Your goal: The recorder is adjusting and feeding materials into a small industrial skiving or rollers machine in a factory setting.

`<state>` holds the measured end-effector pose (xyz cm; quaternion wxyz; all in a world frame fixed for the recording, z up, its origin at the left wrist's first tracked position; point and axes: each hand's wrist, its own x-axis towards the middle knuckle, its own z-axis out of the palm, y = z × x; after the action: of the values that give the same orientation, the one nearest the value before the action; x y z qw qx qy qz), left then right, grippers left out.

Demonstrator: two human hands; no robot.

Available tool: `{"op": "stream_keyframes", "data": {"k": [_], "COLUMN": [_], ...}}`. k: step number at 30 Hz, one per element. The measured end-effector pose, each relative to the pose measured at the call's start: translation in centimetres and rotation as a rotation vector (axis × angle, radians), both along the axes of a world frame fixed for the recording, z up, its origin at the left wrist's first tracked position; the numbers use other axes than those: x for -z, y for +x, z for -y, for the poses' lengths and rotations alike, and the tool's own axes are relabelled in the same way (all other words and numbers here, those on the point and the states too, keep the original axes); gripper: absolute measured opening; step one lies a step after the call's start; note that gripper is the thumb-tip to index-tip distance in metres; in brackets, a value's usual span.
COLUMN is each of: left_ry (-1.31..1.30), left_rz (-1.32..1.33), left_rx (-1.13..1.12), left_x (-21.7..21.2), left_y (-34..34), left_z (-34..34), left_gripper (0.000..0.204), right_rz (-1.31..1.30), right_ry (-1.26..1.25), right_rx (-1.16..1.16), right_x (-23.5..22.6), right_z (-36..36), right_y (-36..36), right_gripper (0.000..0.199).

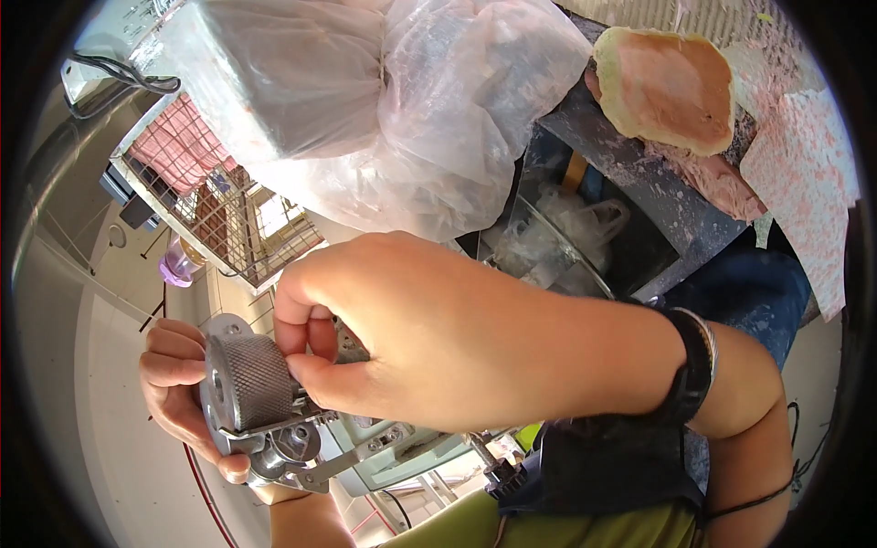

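Grip of the right hand [411, 320] at a knurled roller [260, 379]: thumb and index finger are drawn narrow, their tips close together at the roller's right rim; whether a small part lies between them cannot be told. Left hand [174, 384], on the roller's opposite side, is closed on the metal roller assembly [294, 446], fingers at the end plate and thumb below, so that the roller lies between the two hands. The step in hand is judged to be fine fingertip work on this mechanism, one hand steadying while the other attends to a detail at the rim. A next move here would call for a firm left hold and a light, exact pinch, since the gaps beside the roller look tight.

Below and right of the roller, a slotted metal bar [388, 438] runs across a pale green machine body [411, 466]; how they join is unclear. Above the roller stands a wire basket [228, 228] with pink cloth [178, 142] in its far end; higher, and to the roller's right, bulge white plastic bags [320, 110]. Well to the roller's upper right are a dusty grey surface [630, 192] and a flat pink-brown piece [671, 91] with a pale border.
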<state>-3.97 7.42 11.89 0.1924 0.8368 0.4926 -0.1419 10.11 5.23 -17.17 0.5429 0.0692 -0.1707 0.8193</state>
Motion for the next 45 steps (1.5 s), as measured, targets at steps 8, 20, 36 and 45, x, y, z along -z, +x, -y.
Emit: {"op": "stream_keyframes", "data": {"k": [8,20,36,45], "left_ry": [-0.068,-0.114,-0.030,-0.038], "left_rz": [0.082,-0.002,0.045,0.057], "left_rx": [-0.056,0.034,-0.109,-0.129], "left_x": [-0.7,-0.9,-2.7,-1.9], "left_y": [-1.0,0.0,-2.2,-1.6], "left_z": [-0.3,-1.2,0.8,0.2], "left_gripper": [0.102,0.103,0.104,0.102], "right_rz": [-0.075,-0.221,-0.080,-0.139], "right_ry": [0.051,-0.069,-0.075,-0.015], "right_rx": [-0.007,-0.225,0.154,0.022], "right_x": [-0.5,0.2,0.0,0.2], "right_z": [-0.1,0.4,1.6,0.6], "right_y": [-1.1,-1.1,-1.8,-1.1], "right_gripper": [0.014,0.017,0.014,0.013]}}
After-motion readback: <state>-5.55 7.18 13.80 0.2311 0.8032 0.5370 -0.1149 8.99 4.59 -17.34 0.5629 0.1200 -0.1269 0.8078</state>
